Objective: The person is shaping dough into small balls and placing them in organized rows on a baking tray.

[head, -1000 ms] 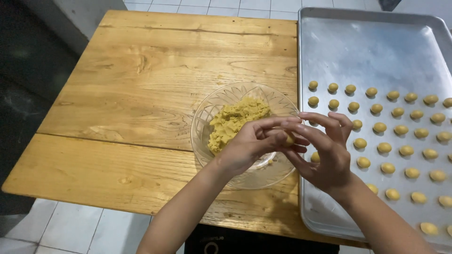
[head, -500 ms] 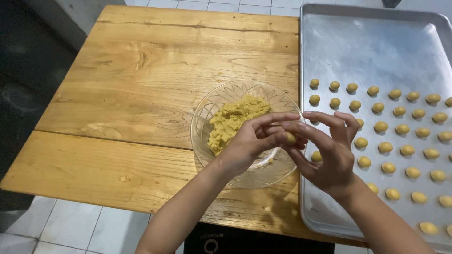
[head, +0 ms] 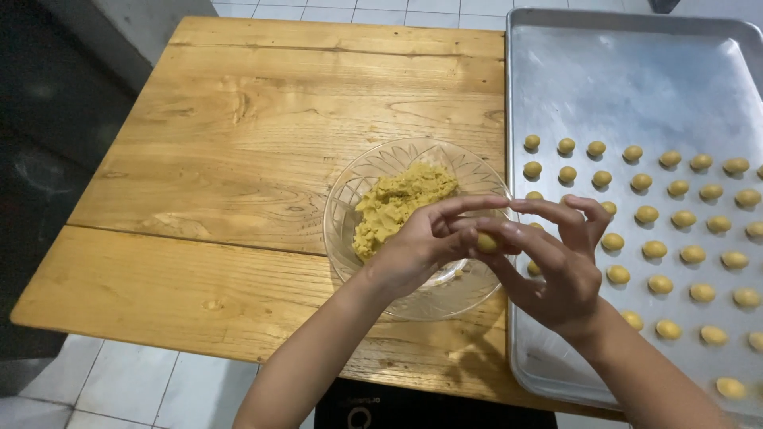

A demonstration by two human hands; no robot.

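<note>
Hands (head: 429, 242) (head: 556, 262) meet, fingers pinching dough ball (head: 487, 242) above bowl (head: 350, 199).

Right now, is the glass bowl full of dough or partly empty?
Partly empty: the dough covers only the far-left part of the glass bowl; bare glass shows elsewhere.

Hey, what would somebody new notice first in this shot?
Two hands, left hand and right hand, meet mid-frame, pinching a small dough ball above a glass bowl of yellow dough. To the right, a metal tray carries rows of dough balls on a wooden table.
</note>
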